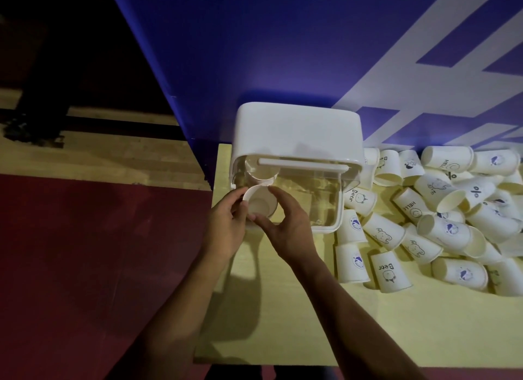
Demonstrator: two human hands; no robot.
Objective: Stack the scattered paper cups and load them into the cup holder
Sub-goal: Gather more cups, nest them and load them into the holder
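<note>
- yellow tabletop (283, 309) pushed against a blue wall (254, 40) with pale stripes, all in poor light. that was the setting.
- and the cup holder?
- the cup holder (297, 130) stood at the back of the tabletop by the wall, white on top, clear toward the person.
- where was the cup being handled?
- one white cup (259, 203) was at the holder's left front corner, its open mouth turned toward the camera. just behind it, through the clear plastic, some nested cups (261, 176) showed. whether the cup was already partly inside, i could not tell.
- what held it?
- both hands. the left hand (226, 227) had its fingers curled round the left side of the rim. the right hand (285, 227) pinched the rim from the other side, thumb at the near edge, forefinger arched over the far edge.
- and the other cups?
- loose cups (441, 210) lay heaped on the right of the tabletop, just beside the holder, most on their sides, a few mouth down, printed with small animals and words such as "bear" and "hello".
</note>
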